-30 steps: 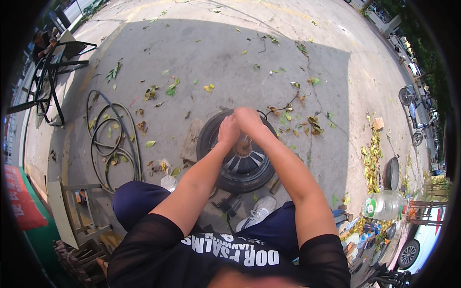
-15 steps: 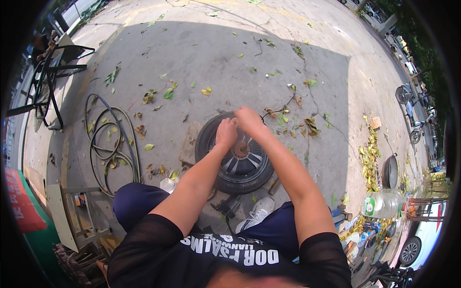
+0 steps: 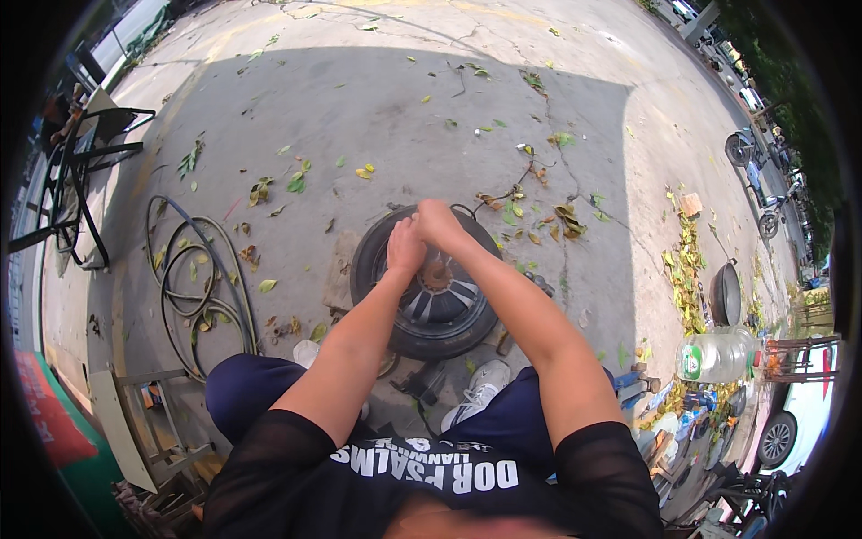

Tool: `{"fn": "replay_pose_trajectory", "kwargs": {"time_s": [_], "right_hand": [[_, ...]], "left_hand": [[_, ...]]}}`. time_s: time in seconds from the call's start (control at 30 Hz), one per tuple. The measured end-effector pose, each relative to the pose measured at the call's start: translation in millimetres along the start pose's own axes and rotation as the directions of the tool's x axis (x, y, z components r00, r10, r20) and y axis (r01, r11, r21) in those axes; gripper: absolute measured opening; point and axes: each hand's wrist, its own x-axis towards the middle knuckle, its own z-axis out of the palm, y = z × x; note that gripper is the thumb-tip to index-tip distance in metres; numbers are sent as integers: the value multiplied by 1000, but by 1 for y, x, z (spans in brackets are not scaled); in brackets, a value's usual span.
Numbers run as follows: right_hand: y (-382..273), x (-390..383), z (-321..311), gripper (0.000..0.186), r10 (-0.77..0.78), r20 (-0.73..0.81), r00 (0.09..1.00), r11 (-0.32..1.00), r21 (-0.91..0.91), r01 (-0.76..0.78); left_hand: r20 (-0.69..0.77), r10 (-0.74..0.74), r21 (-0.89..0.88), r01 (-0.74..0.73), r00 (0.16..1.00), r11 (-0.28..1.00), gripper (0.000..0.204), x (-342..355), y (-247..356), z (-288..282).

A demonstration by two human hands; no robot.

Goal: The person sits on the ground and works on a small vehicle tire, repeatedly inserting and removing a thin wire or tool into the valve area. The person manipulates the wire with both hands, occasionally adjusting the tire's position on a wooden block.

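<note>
The tyre (image 3: 446,345) looks like black rubber, matt and dusty, around a dark metal hub (image 3: 449,295) with dull silvery ribs and a rust-brown, rough centre. Beneath it, the concrete ground (image 3: 395,126) is matt, gritty and cracked. The hose (image 3: 244,310) appears smooth, rubbery and faintly shiny. The shirt (image 3: 404,481) is matt black cloth with sheer, mesh-like sleeves; the trousers (image 3: 251,395) are plain navy cloth. The bottle (image 3: 723,355) is clear, glossy plastic, and the car (image 3: 811,413) has smooth, shiny white paintwork.
</note>
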Motion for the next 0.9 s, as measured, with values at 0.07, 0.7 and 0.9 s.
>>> {"fn": "replay_pose_trajectory", "kwargs": {"time_s": [0.07,0.7,0.9], "right_hand": [[-10,-4,-10,18,-72,6,997,996,-46,72],[-4,1,-11,15,-187,-34,982,969,-170,179],[9,11,-4,19,323,47,945,792,533,-297]], "left_hand": [[12,-32,6,32,999,999,13,1,-7,2],[61,41,83,-46,997,996,9,-1,-5,2],[94,-1,111,-10,996,994,9,0,-4,1]]}}
